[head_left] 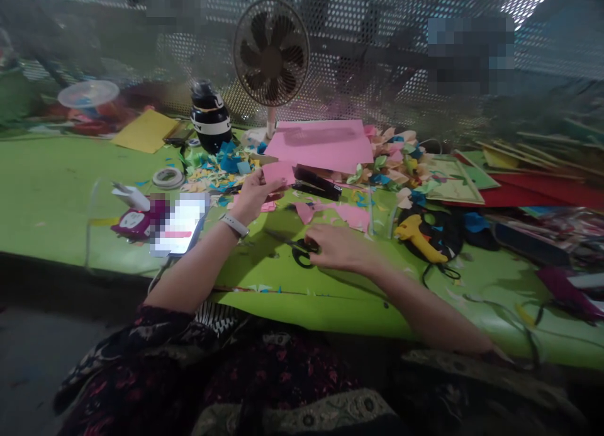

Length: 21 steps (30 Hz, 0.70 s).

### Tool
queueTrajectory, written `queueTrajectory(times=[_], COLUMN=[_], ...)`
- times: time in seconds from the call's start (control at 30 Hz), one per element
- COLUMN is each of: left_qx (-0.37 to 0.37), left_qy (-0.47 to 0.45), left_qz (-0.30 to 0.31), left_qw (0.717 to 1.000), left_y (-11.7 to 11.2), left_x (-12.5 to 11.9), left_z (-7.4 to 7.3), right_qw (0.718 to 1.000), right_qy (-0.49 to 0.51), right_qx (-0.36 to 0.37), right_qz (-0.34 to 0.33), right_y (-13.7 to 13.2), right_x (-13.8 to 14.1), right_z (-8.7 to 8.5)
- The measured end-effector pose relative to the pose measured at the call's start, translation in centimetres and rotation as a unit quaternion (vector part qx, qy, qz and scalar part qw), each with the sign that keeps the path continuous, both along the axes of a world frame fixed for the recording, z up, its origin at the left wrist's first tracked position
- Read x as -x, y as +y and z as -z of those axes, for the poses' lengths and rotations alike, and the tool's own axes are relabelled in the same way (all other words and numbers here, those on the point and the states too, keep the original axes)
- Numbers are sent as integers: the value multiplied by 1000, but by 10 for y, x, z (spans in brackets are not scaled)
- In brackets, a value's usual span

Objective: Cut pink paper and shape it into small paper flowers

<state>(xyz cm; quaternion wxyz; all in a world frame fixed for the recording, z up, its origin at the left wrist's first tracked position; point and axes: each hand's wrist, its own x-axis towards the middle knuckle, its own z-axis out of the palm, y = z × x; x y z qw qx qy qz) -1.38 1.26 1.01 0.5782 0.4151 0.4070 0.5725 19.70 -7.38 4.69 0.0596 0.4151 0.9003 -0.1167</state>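
Note:
My left hand (258, 192) pinches a small piece of pink paper (278, 173) between thumb and fingers, above the green table. Low over the tabletop, my right hand (337, 247) is closed around the handles of dark scissors (302, 252), whose blades point to the left. Just beyond my left fingertips lies a black stapler (317, 183). Cut pink paper scraps (352, 216) are between the stapler and my right hand. Behind the stapler is a large pink sheet (323, 143).
A phone (182, 225) stands left of my left forearm, near a roll of tape (168, 178). A black bottle (210, 121) and a fan (272, 58) are at the back. Folded paper pieces (394, 156) heap up behind. A yellow glue gun (422, 238) lies on the right.

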Motion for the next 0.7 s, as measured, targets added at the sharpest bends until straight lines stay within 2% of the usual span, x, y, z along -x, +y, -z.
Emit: queueTrajectory(times=[0.13, 0.3, 0.4, 0.57, 0.7], left_qx=[8, -4, -14, -9, -12], left_qy=[3, -5, 5, 16, 11], left_qz=[21, 14, 25, 32, 32], left_qw=[1000, 1000, 1000, 999, 999], left_y=[-3, -4, -4, -6, -7], left_x=[-1, -4, -4, -4, -5], left_z=[3, 5, 4, 1, -1], right_qw=[999, 998, 996, 996, 999], right_qy=[-49, -45, -49, -59, -30], right_qx=[16, 5, 18, 44, 22], right_qz=[3, 52, 70, 57, 39], right_y=[-9, -13, -10, -8, -7], right_x=[8, 14, 14, 4, -8], right_z=[-10, 0, 1, -7, 3])
